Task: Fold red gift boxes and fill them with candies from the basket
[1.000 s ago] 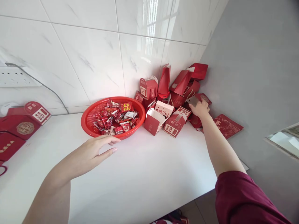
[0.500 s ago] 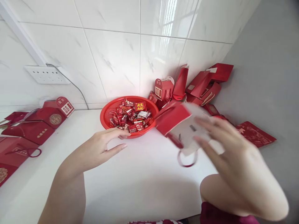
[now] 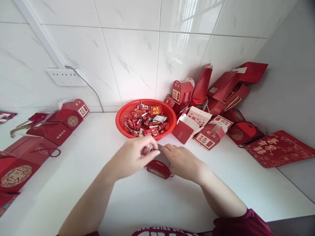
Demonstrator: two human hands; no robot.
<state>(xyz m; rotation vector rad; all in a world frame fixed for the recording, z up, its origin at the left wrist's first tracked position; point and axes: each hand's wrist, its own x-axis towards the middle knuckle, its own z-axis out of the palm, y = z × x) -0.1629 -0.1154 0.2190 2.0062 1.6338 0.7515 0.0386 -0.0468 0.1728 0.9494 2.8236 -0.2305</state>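
Observation:
Between my hands, on the white table [image 3: 137, 200], stands a small red gift box [image 3: 158, 168] with a pale inner side of a flap showing. My right hand [image 3: 183, 160] is closed on the box's right side, its fingers laid over the upper edge. My left hand [image 3: 134, 157] has its fingers curled at the left upper edge, thumb and forefinger a little apart; part of its grip is hidden. Just behind the box sits a red plastic basket [image 3: 118, 123] with wrapped candies [image 3: 147, 123] in it.
Several red boxes [image 3: 60, 132] line the left side. At the right are an opened box [image 3: 183, 129], another with a double-happiness print [image 3: 209, 136], folded red cartons [image 3: 226, 85] against the wall, and a flat red packet [image 3: 280, 147]. A socket strip [image 3: 65, 77] is on the tiled wall.
My right hand has brought the box from the right pile to the table in front of the basket. My left hand has moved from the basket's rim to the box, its fingers now curled.

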